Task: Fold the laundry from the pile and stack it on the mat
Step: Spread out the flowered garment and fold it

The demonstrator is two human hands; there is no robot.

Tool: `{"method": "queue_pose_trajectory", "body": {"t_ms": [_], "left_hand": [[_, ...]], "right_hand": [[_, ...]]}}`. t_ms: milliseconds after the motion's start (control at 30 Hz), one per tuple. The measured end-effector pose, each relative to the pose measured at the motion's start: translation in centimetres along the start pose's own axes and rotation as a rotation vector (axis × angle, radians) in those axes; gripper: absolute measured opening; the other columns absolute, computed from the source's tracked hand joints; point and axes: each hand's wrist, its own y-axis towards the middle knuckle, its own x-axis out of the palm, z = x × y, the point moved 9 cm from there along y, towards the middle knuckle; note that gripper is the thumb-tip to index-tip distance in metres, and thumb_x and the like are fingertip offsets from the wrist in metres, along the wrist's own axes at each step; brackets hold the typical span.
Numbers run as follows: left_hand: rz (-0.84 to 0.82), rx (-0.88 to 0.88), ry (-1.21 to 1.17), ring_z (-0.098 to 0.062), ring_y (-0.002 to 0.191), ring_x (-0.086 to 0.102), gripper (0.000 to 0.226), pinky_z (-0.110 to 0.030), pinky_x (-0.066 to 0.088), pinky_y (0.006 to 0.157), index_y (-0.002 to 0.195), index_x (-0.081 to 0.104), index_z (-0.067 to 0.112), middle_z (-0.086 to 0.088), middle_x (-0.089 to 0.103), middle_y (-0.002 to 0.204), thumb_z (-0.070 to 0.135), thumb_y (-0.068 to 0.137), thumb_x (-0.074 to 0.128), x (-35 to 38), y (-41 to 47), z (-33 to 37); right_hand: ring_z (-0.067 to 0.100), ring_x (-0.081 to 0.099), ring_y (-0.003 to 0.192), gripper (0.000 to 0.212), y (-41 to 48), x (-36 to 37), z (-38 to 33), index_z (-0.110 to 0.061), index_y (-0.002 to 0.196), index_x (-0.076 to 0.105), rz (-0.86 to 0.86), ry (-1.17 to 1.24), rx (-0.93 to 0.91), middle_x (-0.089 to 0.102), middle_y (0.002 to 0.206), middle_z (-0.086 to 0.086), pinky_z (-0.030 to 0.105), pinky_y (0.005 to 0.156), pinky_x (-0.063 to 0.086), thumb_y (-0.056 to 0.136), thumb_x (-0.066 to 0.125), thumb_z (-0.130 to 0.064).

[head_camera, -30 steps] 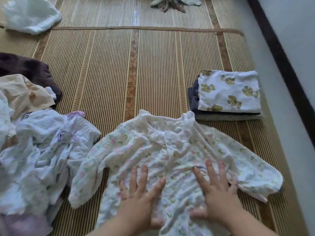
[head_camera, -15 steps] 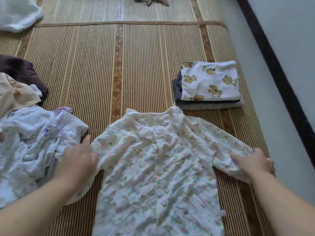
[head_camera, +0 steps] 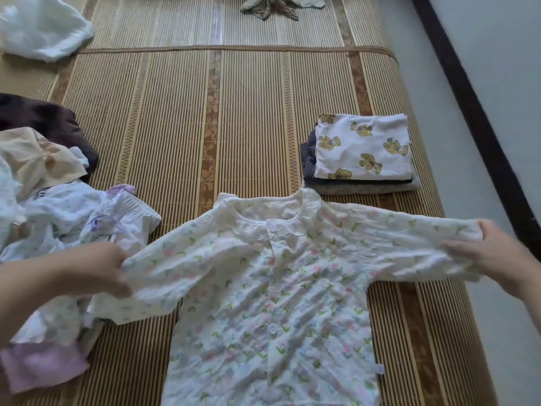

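Left hand [head_camera: 93,269] fingers [head_camera: 118,288] curled round one sleeve end of the shirt [head_camera: 272,291], right hand [head_camera: 497,253] fingers [head_camera: 459,249] pinching the other cuff; both hands blurred, sleeves stretched out sideways. Shirt body lies flat, buttons up, collar away from the person, on the mat [head_camera: 181,127]. Unfolded pile [head_camera: 58,227] just left of it, under the left sleeve; folded stack [head_camera: 363,150] with a bear-print piece on top sits just beyond the right shoulder; loose white cloth [head_camera: 44,27] at the far left corner.
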Motion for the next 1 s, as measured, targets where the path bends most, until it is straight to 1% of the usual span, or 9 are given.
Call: {"method": "queue_pose_trajectory", "body": {"t_ms": [100, 200, 300, 433, 633, 700, 800, 900, 1000], "left_hand": [[0.068, -0.034, -0.012, -0.009, 0.062, 0.065, 0.046, -0.032, 0.053, 0.066, 0.076, 0.07, 0.017, 0.001, 0.069, 0.065, 0.053, 0.047, 0.065, -1.8, -0.9, -1.4], [0.129, 0.068, -0.262, -0.014, 0.059, 0.065, 0.027, -0.039, 0.051, 0.066, 0.066, 0.068, 0.024, 0.005, 0.068, 0.061, 0.049, 0.056, 0.072, -2.9, -1.9, -1.1], [0.194, 0.131, -0.287, -0.011, 0.049, 0.046, 0.037, -0.035, 0.039, 0.056, 0.058, 0.048, 0.024, 0.008, 0.048, 0.05, 0.059, 0.056, 0.059, -3.5, -3.0, -0.2], [0.318, 0.086, -0.315, -0.013, 0.055, 0.051, 0.029, -0.036, 0.041, 0.058, 0.065, 0.051, 0.028, 0.004, 0.055, 0.056, 0.049, 0.081, 0.061, -4.4, -3.5, 0.9], [0.343, 0.03, -0.616, -0.016, 0.042, 0.04, 0.035, -0.026, 0.027, 0.046, 0.078, 0.055, 0.005, -0.003, 0.047, 0.053, 0.034, 0.096, 0.049, -4.7, -3.5, 2.5], [0.299, 0.045, -0.75, -0.015, 0.04, 0.037, 0.039, -0.024, 0.028, 0.044, 0.083, 0.056, 0.003, -0.003, 0.044, 0.05, 0.037, 0.098, 0.046, -4.3, -3.4, 3.6], [0.295, 0.059, -0.822, -0.02, 0.052, 0.05, 0.045, -0.035, 0.043, 0.054, 0.084, 0.059, 0.003, -0.016, 0.056, 0.062, 0.043, 0.098, 0.042, -3.9, -3.4, 6.7], [0.153, 0.074, -1.089, -0.018, 0.053, 0.055, 0.041, -0.029, 0.047, 0.048, 0.089, 0.057, 0.001, -0.011, 0.054, 0.067, 0.038, 0.099, 0.041, -2.3, -3.1, 12.6], [0.016, 0.109, -1.228, -0.03, 0.079, 0.068, 0.035, -0.043, 0.059, 0.075, 0.094, 0.058, 0.008, -0.018, 0.068, 0.093, 0.037, 0.101, 0.039, -1.1, -2.5, 18.9]], "right_hand": [[0.04, 0.069, 0.082, 0.029, -0.6, -0.8, -1.8, -0.008, 0.105, 0.064, -0.025, 0.029, 0.023, 0.071, 0.095, 0.021, 0.051, 0.074, 0.057, 0.08, 0.074, -0.018], [0.037, 0.068, 0.075, 0.022, -2.5, 1.1, -6.0, -0.006, 0.104, 0.062, -0.034, 0.095, -0.053, 0.069, 0.095, 0.023, 0.043, 0.057, 0.056, 0.089, 0.065, -0.023], [0.028, 0.064, 0.066, 0.015, -5.7, 5.6, -10.6, -0.013, 0.088, 0.055, -0.052, 0.01, -0.162, 0.065, 0.085, 0.011, 0.039, 0.049, 0.055, 0.09, 0.063, -0.025], [0.016, 0.06, 0.077, 0.019, -9.1, 15.7, -15.0, -0.016, 0.103, 0.048, -0.225, -0.041, -0.256, 0.057, 0.095, -0.002, 0.037, 0.063, 0.054, 0.091, 0.06, -0.026], [0.02, 0.053, 0.115, 0.064, -9.8, 28.8, -15.2, -0.022, 0.147, 0.028, -0.522, 0.004, -0.272, 0.054, 0.128, 0.001, 0.04, 0.101, 0.043, 0.091, 0.058, -0.031], [0.021, 0.047, 0.125, 0.063, -9.1, 29.6, -14.5, -0.024, 0.148, 0.029, -0.511, -0.146, -0.326, 0.048, 0.14, 0.002, 0.038, 0.104, 0.04, 0.091, 0.056, -0.029], [0.021, 0.049, 0.125, 0.053, -8.8, 28.0, -14.3, -0.024, 0.141, 0.041, -0.375, -0.271, -0.431, 0.051, 0.139, 0.001, 0.039, 0.103, 0.042, 0.091, 0.054, -0.036], [0.014, 0.06, 0.108, 0.04, -10.4, 25.4, -13.7, -0.028, 0.125, 0.056, -0.423, 0.124, -0.341, 0.062, 0.126, -0.003, 0.036, 0.092, 0.047, 0.093, 0.049, -0.05], [0.016, 0.063, 0.104, 0.057, -12.6, 24.3, -12.9, -0.037, 0.115, 0.058, -0.694, 0.517, -0.188, 0.067, 0.117, -0.003, 0.033, 0.083, 0.048, 0.07, 0.058, -0.072]]}}
